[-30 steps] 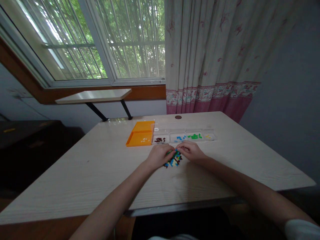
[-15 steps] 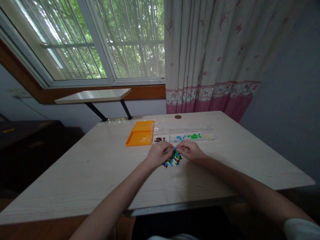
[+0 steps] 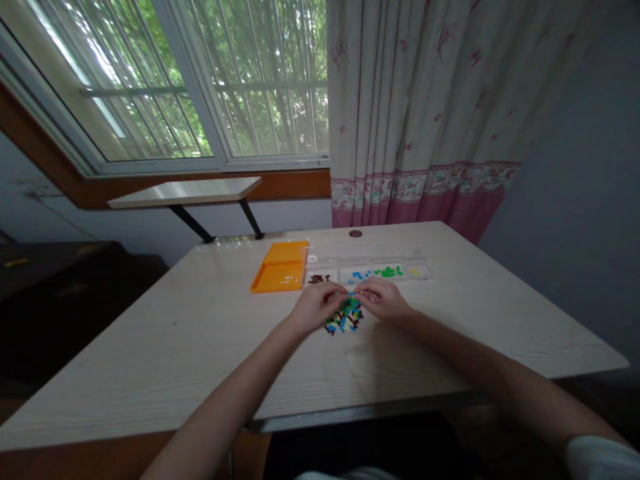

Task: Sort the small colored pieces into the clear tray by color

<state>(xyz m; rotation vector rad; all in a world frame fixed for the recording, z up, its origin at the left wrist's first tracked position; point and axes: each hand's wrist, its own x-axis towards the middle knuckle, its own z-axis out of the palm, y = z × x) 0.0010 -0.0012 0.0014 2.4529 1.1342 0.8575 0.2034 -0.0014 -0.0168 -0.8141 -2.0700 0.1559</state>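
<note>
A small heap of mixed coloured pieces (image 3: pixel 344 318), blue, green, black and yellow, lies on the pale wooden table (image 3: pixel 175 347). My left hand (image 3: pixel 317 305) and my right hand (image 3: pixel 381 299) hover just above its far edge, fingertips pinched and almost meeting over a tiny piece too small to name. Behind them stands a clear sorting tray (image 3: pixel 370 272) with dark, blue, green and yellow pieces in separate compartments.
An orange tray (image 3: pixel 280 267) with a few white pieces sits left of the clear tray. A small brown disc (image 3: pixel 355 234) marks the table's far edge. A window, a folding shelf (image 3: pixel 185 192) and a pink-hemmed curtain (image 3: pixel 425 133) stand behind.
Both hands have lifted a little off the heap and drawn their fingertips together above its far side. More of the heap now shows.
</note>
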